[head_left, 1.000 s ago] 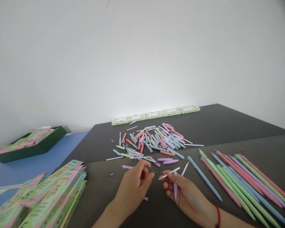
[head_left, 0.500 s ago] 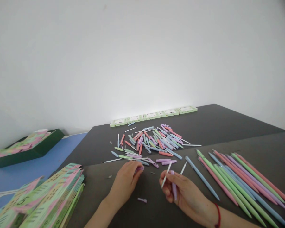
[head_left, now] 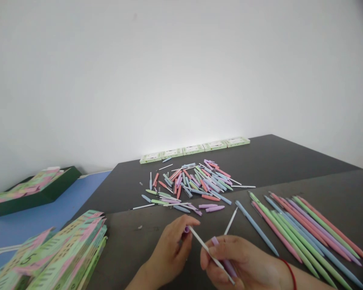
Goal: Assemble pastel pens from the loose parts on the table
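Observation:
My left hand [head_left: 172, 247] pinches a short purple pen barrel piece [head_left: 186, 229], its open end turned to the right. Between the thumb and fingers of my right hand [head_left: 238, 259] is a white pen refill [head_left: 207, 249], which slants up so that its upper tip is at the mouth of the purple piece. Also in my right hand is another purple barrel piece [head_left: 229, 266], partly covered by the thumb. A second white refill [head_left: 231, 220] shows behind this hand; whether it is held or lies on the table, I cannot tell.
Beyond my hands lies a pile of loose pen parts [head_left: 196, 181] in several colours. Assembled pens [head_left: 305, 229] lie side by side on the right. Flat boxes [head_left: 193, 149] line the table's far edge. Printed packs [head_left: 63, 249] and a dark green tray [head_left: 48, 197] are on the left.
My left hand has moved right and nearer with the purple piece. The refill in my right hand has swung round to slant up-left and meets that piece.

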Available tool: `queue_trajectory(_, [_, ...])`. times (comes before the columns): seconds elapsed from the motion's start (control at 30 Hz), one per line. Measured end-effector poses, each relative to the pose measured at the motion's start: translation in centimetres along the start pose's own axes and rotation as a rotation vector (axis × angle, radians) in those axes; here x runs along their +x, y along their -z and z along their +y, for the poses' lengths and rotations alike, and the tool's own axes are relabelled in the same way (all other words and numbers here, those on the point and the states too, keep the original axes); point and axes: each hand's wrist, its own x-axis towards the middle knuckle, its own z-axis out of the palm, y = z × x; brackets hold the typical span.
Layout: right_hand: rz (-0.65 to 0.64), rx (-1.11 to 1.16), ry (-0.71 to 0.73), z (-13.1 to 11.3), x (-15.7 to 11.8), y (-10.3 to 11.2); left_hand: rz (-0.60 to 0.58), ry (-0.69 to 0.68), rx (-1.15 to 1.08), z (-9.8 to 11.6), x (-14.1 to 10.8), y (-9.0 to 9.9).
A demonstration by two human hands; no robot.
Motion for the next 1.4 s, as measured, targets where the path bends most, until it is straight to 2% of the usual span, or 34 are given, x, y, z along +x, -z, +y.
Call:
queue_trajectory(0.23, [0.018,-0.034,-0.100,-1.0,-0.7,0.2,0.006,-0.028,0.116,-0.5,0.3,0.1])
queue_trajectory(0.47, [0.068,-0.051,-0.177,-1.1,-0.6,0.2,-0.103,-0.075,0.206,-0.3,0.3,-0.2])
queue_trajectory(0.73, [0.014,-0.058,-0.188,-1.3,-0.9,1.2,-0.037,-0.058,0.256,-0.5,0.4,0.2])
queue_trajectory(0.97, [0.022,-0.033,-0.206,-1.3,-0.6,2.3,-0.133,-0.075,0.361,-0.1,0.3,0.1])
queue_trajectory(1.07, [0.051,-0.056,-0.204,-1.1,-0.3,2.8,-0.247,-0.101,0.409,0.8,0.5,-0.2])
queue_trajectory(1.23, [0.137,-0.247,-0.161,-0.5,0.2,3.0,-0.416,-0.131,0.497,2.0,0.9,-0.8])
queue_trajectory(1.4, [0.295,-0.595,-0.097,-0.2,0.4,2.7,-0.448,-0.149,0.550,1.5,1.0,-1.0])
